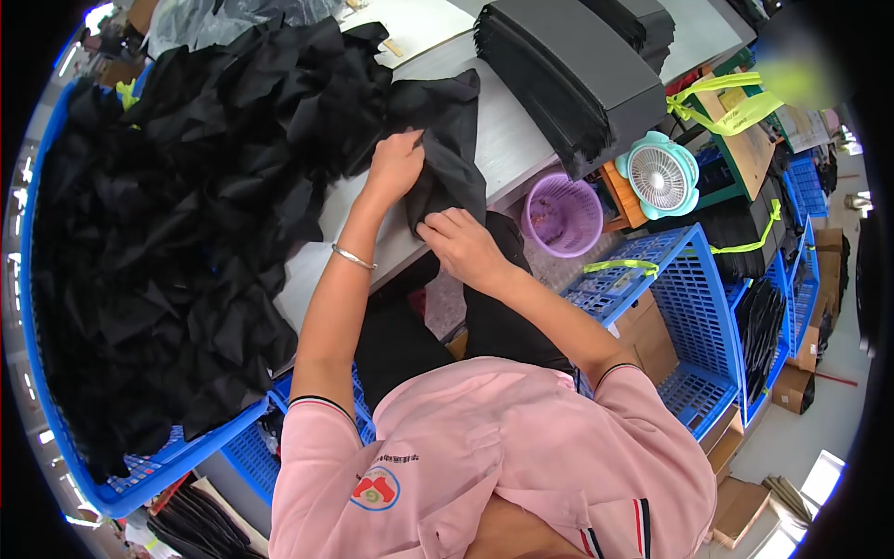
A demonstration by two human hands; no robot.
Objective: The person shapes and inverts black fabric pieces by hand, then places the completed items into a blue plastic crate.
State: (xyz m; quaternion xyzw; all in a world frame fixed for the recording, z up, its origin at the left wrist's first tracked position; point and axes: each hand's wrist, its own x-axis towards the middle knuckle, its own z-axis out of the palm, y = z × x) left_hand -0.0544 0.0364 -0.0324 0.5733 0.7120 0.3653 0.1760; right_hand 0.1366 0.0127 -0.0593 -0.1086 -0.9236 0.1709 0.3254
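Observation:
A piece of black cloth (453, 140) lies over the table edge and hangs toward my lap. My left hand (398, 168), with a bracelet on its wrist, pinches the cloth along its left side. Lower down, my right hand (461, 244) has its fingers closed on the bottom part of the same piece. Just left of my left hand rises a large heap of loose black cloth pieces (205, 205), filling a blue crate (130, 498) and spreading onto the grey table (512, 130).
Stacks of flat black pieces (577, 74) stand on the table at the upper right. A purple basket (562, 216) and a turquoise fan (659, 174) are beyond my right hand. Blue crates (689, 307) stand at my right side. Yellow-green straps (745, 112) hang nearby.

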